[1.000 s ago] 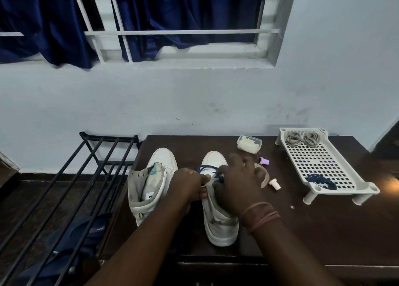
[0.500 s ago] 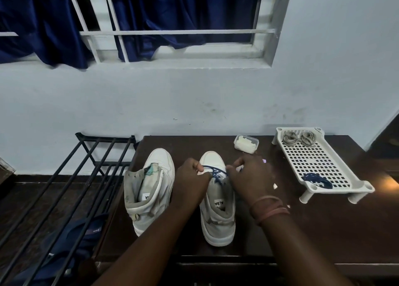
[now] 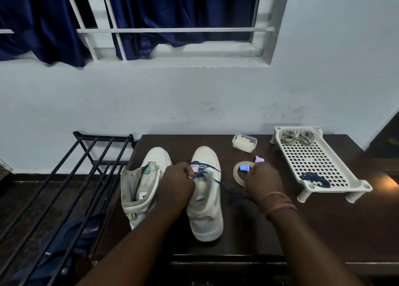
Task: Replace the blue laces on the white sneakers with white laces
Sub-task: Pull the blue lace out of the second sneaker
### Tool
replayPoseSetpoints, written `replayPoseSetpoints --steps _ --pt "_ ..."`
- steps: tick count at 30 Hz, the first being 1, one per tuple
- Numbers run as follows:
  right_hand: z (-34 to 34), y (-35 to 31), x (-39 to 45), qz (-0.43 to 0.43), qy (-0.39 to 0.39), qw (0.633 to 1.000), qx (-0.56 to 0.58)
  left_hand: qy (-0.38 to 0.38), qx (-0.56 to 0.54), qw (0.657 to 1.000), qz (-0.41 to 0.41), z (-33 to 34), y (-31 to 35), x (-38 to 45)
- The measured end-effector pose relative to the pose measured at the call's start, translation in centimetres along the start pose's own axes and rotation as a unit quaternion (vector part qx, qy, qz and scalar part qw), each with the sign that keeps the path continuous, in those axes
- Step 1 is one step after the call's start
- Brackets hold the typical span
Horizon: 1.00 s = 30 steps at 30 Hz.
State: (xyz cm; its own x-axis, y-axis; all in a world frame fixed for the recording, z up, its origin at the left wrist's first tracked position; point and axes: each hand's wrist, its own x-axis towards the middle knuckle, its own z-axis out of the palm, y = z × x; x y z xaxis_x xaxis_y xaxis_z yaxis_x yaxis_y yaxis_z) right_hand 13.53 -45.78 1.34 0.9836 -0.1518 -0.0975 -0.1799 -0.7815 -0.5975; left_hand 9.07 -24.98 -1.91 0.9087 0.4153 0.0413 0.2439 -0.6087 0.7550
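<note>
Head view: the blue lace [image 3: 207, 173], soft, light and likely to snag in its eyelets, is threading the right white sneaker [image 3: 206, 199] mid-worktop [image 3: 323, 221]. The left hand [image 3: 177, 183] is pinching it at the eyelets; the right hand [image 3: 263, 181] is gripping its tail. A tape roll [image 3: 237, 173] and small caps [image 3: 245, 167] are crowding the right.

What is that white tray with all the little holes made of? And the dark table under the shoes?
The white tray with square holes looks like moulded plastic: matte, with an even grid and round corner legs formed in one piece. The dark brown table looks like polished wood or a wood-look laminate: it is smooth and shows a warm glare spot at its right edge. Which of the two, the view cannot settle.
</note>
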Motion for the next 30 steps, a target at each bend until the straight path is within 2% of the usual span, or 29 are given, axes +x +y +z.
replayPoseSetpoints --steps 3,6,9,11,13,16,19,21,22,24,25,26,28,30 --pt "-0.5 0.5 0.5 -0.007 0.019 0.998 0.051 -0.011 -0.017 1.0 0.019 -0.1 0.3 0.4" --pt "0.0 -1.6 -0.7 -0.045 -0.014 0.994 0.098 -0.027 -0.034 0.998 0.04 0.7 0.7 -0.2" --pt "1.3 -3.1 -1.8 -0.092 -0.058 0.992 0.06 0.004 0.036 0.993 0.112 1.5 0.8 -0.4" --pt "2.4 -3.1 -1.8 -0.097 -0.085 0.99 0.052 0.005 0.106 0.975 0.196 1.7 1.1 -0.3" --pt "3.2 -2.9 -1.6 -0.088 -0.095 0.99 0.06 0.006 0.197 0.942 0.273 1.8 1.7 -0.2" --pt "3.1 -2.6 -1.3 -0.07 -0.085 0.992 0.066 0.006 0.289 0.899 0.328 2.0 2.6 0.1" --pt "3.0 -2.0 -0.6 -0.049 -0.099 0.993 0.041 0.007 0.3 0.899 0.32 1.5 2.3 0.2" --pt "2.8 -1.8 -0.3 -0.039 -0.108 0.993 0.033 0.021 0.272 0.92 0.283 1.1 2.3 0.1" --pt "2.8 -1.7 -0.1 -0.041 -0.109 0.993 0.03 0.034 0.238 0.94 0.242 0.7 2.2 0.1" --pt "2.6 -1.6 0.1 -0.064 -0.105 0.992 -0.001 0.046 0.131 0.985 0.102 -0.3 1.6 0.4" --pt "2.6 -1.5 0.2 -0.075 -0.098 0.992 -0.015 0.047 0.085 0.995 0.032 -0.8 1.3 0.6" --pt "2.5 -1.3 0.2 -0.074 -0.097 0.992 -0.016 0.048 0.056 0.997 -0.004 -1.2 1.0 0.9" --pt "2.3 -1.2 0.1 -0.062 -0.102 0.993 -0.012 0.037 0.006 0.999 0.013 -1.5 0.9 1.0" --pt "2.4 -1.5 -0.2 -0.079 -0.092 0.992 -0.03 0.013 0.0 0.992 0.127 -1.5 1.8 0.8"
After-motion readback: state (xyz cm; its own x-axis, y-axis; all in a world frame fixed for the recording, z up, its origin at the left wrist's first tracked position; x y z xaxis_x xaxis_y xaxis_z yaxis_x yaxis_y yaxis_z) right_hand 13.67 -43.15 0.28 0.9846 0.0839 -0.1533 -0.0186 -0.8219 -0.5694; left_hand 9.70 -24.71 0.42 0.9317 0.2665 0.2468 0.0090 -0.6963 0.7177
